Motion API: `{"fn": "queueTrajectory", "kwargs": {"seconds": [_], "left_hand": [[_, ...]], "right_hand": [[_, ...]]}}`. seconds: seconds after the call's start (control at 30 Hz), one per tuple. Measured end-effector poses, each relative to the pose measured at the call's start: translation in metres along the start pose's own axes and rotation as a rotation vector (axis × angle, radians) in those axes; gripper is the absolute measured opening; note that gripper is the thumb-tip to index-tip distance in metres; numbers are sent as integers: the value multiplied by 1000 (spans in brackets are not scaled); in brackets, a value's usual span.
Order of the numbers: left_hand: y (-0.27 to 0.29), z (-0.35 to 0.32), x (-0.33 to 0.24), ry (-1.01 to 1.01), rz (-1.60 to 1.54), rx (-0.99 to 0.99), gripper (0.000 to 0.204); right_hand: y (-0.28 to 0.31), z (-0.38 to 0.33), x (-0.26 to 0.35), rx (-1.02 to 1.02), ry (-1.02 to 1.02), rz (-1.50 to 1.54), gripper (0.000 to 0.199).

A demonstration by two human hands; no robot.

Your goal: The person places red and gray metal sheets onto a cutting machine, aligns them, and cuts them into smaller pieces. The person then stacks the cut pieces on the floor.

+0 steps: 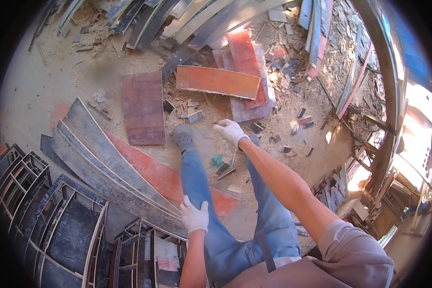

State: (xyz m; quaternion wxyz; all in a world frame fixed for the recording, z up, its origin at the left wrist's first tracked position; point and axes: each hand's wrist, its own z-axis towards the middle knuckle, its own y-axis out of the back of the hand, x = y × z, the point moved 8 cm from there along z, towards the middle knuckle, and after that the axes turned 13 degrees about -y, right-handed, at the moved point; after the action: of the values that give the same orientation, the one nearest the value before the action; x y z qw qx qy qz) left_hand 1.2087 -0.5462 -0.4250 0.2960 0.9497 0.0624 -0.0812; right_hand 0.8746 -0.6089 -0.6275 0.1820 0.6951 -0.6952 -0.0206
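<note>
My left hand (195, 215), in a white glove, rests on my left leg (196, 177) near the knee, fingers apart and holding nothing. Out in front of my right knee is my right hand (231, 133), also white-gloved. Its fingers point left, loosely bent, with nothing visible in them. Beyond it lies a curved orange board (218, 81), which overlaps a red panel (247, 57) and a greyish-purple panel (254, 113). A dark reddish-brown rectangular board (143, 108) lies flat to the left of these. Small offcuts (196, 116) are scattered near my grey clog (183, 137).
Long curved grey boards (105, 158) are stacked at left over a red one (149, 165). Dark ribbed frames (67, 225) stand at lower left. Long strips (177, 24) are heaped at the back. Debris (293, 72) and a large curved beam (391, 72) are at right.
</note>
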Motion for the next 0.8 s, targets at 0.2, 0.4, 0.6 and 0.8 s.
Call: {"fn": "queueTrajectory", "kwargs": {"seconds": [0.2, 0.4, 0.6, 0.8], "left_hand": [[34, 49, 32, -60, -92, 27, 88], [54, 235, 90, -137, -31, -236, 101], [66, 474, 1, -547, 200, -497, 114], [-83, 452, -74, -328, -1120, 292, 88]], "right_hand": [[-31, 122, 115, -552, 301, -679, 73], [57, 204, 161, -689, 318, -1070, 99], [23, 198, 134, -496, 355, -998, 37], [6, 81, 29, 111, 80, -238, 59]]}}
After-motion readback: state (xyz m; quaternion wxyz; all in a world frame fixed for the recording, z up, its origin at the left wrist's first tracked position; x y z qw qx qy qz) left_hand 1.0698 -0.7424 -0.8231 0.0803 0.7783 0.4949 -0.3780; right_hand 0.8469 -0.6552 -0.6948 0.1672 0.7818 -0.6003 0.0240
